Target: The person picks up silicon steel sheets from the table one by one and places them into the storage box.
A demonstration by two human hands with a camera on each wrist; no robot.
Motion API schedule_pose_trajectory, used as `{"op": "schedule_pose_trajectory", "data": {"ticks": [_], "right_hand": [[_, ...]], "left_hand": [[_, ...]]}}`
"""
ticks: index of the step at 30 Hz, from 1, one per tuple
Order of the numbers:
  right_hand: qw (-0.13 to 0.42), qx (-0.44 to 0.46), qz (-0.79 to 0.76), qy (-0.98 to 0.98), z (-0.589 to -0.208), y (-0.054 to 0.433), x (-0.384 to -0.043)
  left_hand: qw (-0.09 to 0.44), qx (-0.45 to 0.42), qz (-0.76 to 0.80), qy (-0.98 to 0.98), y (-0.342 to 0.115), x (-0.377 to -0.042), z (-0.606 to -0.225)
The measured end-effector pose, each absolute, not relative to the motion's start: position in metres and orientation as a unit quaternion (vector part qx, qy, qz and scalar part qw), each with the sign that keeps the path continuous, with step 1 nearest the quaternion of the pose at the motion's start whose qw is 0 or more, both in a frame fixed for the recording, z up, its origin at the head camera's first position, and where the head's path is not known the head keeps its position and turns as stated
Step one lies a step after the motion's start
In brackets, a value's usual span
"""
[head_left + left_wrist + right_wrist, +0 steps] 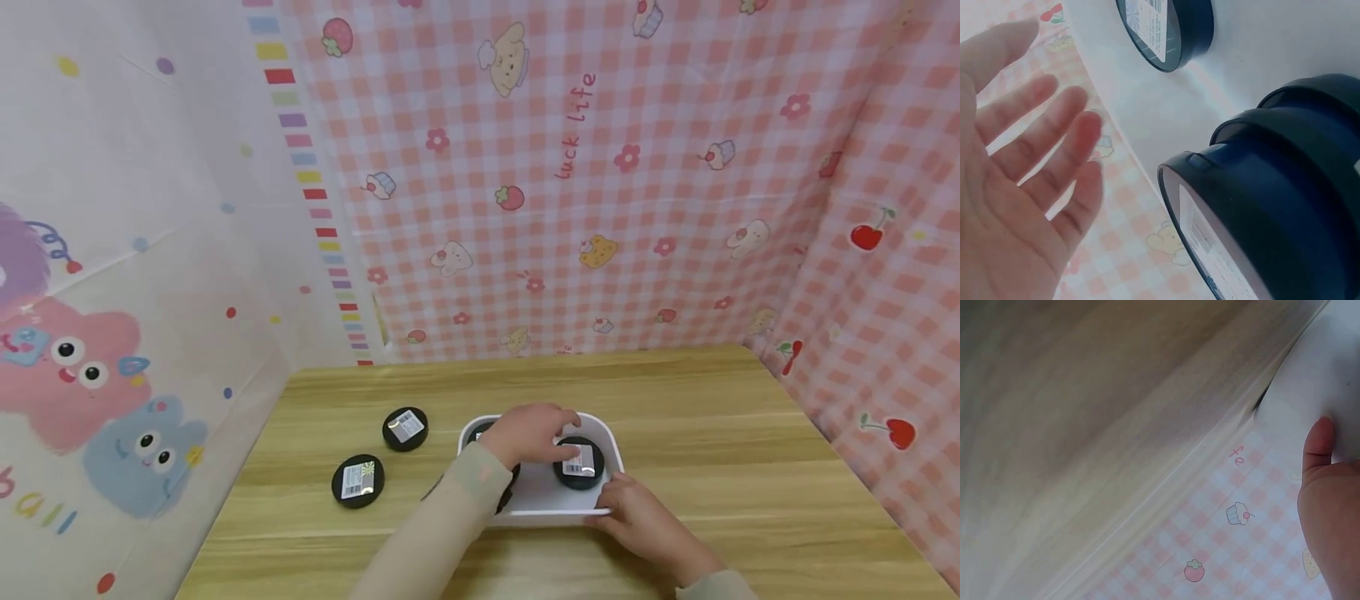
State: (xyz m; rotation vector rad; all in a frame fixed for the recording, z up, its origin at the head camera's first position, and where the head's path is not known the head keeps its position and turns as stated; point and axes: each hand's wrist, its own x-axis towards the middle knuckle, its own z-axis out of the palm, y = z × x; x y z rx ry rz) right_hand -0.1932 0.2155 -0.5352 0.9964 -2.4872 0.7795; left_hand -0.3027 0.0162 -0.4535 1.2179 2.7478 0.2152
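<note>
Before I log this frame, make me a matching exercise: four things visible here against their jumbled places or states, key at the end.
1. Left hand
2. Right hand
3. White bin
4. Cloth reading "luck life"

A. Hanging behind the wooden tabletop
B. Gripping the bin's near right corner
C. Open, above the bin
D. Holding black round containers

Pairs: 1-C, 2-B, 3-D, 4-A

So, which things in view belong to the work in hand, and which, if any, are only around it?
Belong to the work:
- white bin, gripped by the right hand
- black round containers inside it, with the left hand above the bin
- probably the two matching containers left of the bin

Only surface and backdrop:
- wooden table
- pink checked cloth
- white cartoon cloth
</note>
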Motion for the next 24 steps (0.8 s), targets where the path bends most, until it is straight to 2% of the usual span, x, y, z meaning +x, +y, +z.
{"op": "schedule_pose_trajectory", "data": {"ticks": [8, 19, 24], "right_hand": [[0.162, 0.349, 0.279, -0.88, -0.534, 0.216, -0.193], [0.189, 0.358, 0.271, -0.873, -0.536, 0.214, -0.194], [0.184, 0.356, 0.272, -0.875, -0.535, 0.214, -0.193]], "left_hand": [[0.014, 0.415, 0.088, 0.905, 0.009, -0.291, -0.448], [-0.029, 0.427, 0.108, 0.898, -0.006, -0.279, -0.447], [-0.045, 0.433, 0.105, 0.894, -0.012, -0.273, -0.447]]}}
